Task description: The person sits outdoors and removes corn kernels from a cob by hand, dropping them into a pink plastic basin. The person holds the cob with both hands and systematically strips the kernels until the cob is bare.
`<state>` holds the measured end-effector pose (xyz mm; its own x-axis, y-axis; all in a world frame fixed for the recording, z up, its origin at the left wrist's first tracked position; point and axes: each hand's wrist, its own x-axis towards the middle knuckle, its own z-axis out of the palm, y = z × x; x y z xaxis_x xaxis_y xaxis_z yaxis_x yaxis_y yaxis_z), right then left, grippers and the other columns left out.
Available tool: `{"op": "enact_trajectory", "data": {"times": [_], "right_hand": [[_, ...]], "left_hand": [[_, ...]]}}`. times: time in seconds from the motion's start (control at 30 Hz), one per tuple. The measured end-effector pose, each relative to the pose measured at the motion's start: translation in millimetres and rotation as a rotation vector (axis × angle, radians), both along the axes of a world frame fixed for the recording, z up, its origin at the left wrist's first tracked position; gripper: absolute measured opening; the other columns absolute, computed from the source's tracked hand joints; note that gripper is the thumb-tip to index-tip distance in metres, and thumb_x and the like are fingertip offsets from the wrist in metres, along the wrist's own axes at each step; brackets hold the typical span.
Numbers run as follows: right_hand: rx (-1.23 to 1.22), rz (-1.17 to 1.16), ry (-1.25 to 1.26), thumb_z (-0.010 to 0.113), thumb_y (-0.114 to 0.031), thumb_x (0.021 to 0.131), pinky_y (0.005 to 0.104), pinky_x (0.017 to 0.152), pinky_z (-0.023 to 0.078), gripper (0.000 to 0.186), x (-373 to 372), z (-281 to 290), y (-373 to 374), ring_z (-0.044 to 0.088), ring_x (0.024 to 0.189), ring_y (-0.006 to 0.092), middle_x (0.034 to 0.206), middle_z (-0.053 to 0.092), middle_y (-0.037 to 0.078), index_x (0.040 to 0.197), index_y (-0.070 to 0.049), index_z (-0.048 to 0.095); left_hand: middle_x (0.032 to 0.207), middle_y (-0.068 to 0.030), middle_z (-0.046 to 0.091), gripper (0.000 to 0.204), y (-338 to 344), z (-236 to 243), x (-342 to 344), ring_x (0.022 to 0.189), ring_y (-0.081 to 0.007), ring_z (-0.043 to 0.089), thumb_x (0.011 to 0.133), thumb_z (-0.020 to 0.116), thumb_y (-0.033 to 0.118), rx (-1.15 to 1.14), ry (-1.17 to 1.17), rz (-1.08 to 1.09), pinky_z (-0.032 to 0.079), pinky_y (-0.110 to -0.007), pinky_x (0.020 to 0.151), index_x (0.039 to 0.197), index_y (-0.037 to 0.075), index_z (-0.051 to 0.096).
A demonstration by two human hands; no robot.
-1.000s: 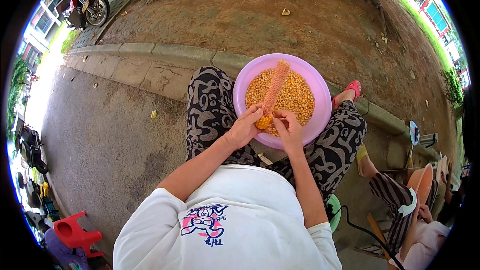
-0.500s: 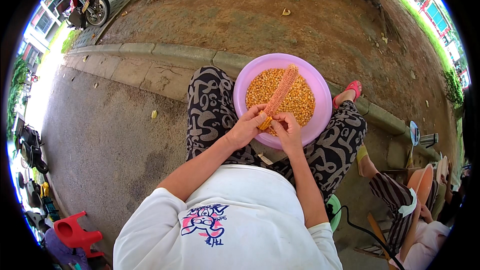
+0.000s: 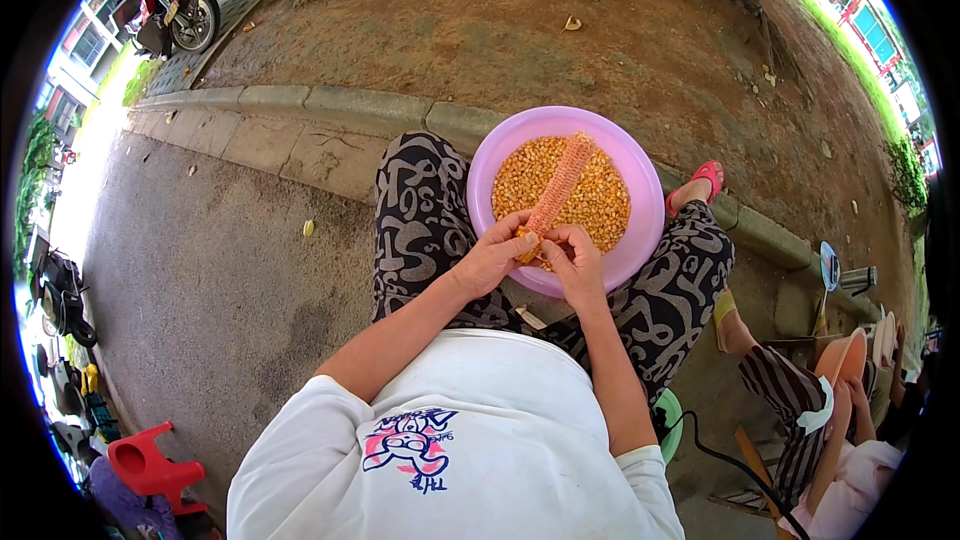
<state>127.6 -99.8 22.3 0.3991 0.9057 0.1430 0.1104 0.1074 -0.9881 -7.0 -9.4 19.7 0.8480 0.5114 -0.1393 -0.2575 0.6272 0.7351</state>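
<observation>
A corn cob (image 3: 562, 183) slants over a pink-purple plastic basin (image 3: 648, 188) set between my knees. Most of the cob is stripped to its reddish core; some yellow kernels remain at the end near my hands. My left hand (image 3: 492, 252) is closed round that lower end. My right hand (image 3: 575, 262) has its thumb and fingers pressed against the kernels there, closed on the same cob end. Loose yellow corn kernels (image 3: 520, 175) cover the basin's bottom. The undersides of my fingers are hidden.
A stone curb (image 3: 390, 110) runs behind the basin, with brown soil beyond. At right another person in striped trousers (image 3: 790, 390) sits with an orange basin (image 3: 842, 358). A red stool (image 3: 155, 468) stands at lower left, a green container (image 3: 670, 420) near my right hip.
The cob has dipped slightly toward me, and my fingers have shifted a little on its lower end. The neighbouring person's hand has moved up to the orange basin.
</observation>
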Motion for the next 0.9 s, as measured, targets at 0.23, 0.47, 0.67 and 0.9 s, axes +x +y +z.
{"op": "enact_trajectory", "data": {"times": [0.23,0.47,0.67,0.9], "right_hand": [[0.046,-0.021,-0.185,0.059,-0.005,0.086,0.0255,0.060,0.049,0.010,-0.3,2.4,0.0,0.061,0.069,0.0157,0.087,0.053,0.010,0.087,0.004,0.054],[0.059,-0.022,-0.260,0.058,-0.004,0.085,0.0265,0.060,0.049,0.008,0.2,7.0,-1.0,0.060,0.069,0.0166,0.087,0.053,0.010,0.086,0.003,0.053],[0.106,-0.061,-0.366,0.056,-0.004,0.085,0.0295,0.058,0.046,0.007,1.4,3.9,-0.1,0.056,0.067,0.0210,0.084,0.052,0.012,0.085,0.003,0.053],[0.087,-0.077,-0.359,0.056,-0.005,0.084,0.0330,0.062,0.044,0.009,2.0,-3.2,0.7,0.054,0.071,0.0265,0.083,0.052,0.014,0.084,0.003,0.051]], "left_hand": [[0.118,-0.0056,0.049,0.043,-0.9,-1.4,0.8,0.108,-0.0123,0.049,0.092,0.053,0.013,0.037,0.002,0.000,0.041,-0.028,0.094,0.131,0.003,0.037],[0.116,-0.0050,0.049,0.045,-1.5,-1.4,0.5,0.106,-0.0116,0.049,0.092,0.054,0.014,0.102,0.019,-0.005,0.041,-0.026,0.093,0.131,0.003,0.036],[0.115,-0.0041,0.049,0.044,-2.8,1.1,0.8,0.104,-0.0104,0.049,0.091,0.055,0.014,0.159,0.051,-0.008,0.042,-0.025,0.091,0.130,0.003,0.037],[0.113,-0.0027,0.049,0.043,-3.4,0.2,1.1,0.102,-0.0095,0.050,0.091,0.055,0.013,0.155,0.077,-0.016,0.043,-0.025,0.089,0.129,0.004,0.037]]}}
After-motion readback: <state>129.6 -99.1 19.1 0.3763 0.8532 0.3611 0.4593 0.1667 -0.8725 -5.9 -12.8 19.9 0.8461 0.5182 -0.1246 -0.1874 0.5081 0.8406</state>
